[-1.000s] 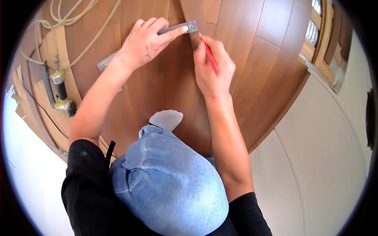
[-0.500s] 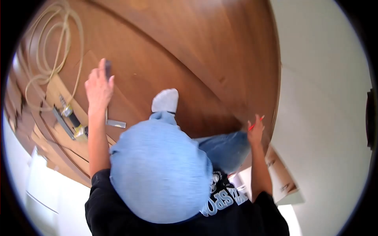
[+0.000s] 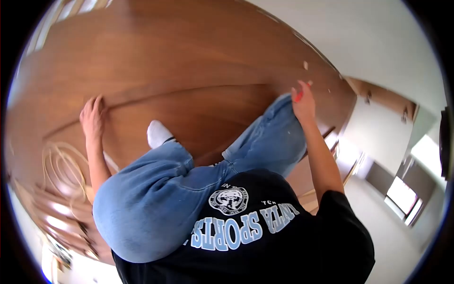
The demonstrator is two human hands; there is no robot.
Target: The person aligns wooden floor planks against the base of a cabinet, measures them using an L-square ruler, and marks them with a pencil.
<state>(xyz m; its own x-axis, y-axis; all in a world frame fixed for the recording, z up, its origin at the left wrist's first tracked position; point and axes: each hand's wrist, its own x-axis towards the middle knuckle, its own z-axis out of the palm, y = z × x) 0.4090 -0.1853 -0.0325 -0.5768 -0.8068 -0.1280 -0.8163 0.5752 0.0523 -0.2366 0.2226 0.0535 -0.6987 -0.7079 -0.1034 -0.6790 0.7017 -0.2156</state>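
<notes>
My left hand (image 3: 92, 118) is at the raised edge of a brown wood plank (image 3: 156, 92), with its fingers bent over the floor beside that edge. No object shows in it, though its palm side is hidden. My right hand (image 3: 305, 105) is closed around a small red thing (image 3: 298, 97), slim like a pen or pencil, beside my right knee. My blue jeans (image 3: 269, 137) and one white-socked foot (image 3: 159, 134) lie between the two hands on the wood boards.
A coil of pale hose (image 3: 64, 165) rests on the floor at the left. Farther down that side are stacked boards (image 3: 59, 208). A pale wall or floor surface (image 3: 326, 33) borders the boards at the upper right. White cabinet-like panels (image 3: 378, 113) stand at the right.
The view has swung round. My left hand has moved to the plank edge, and the dark grey piece by its fingers no longer shows. My right hand still holds the red thing.
</notes>
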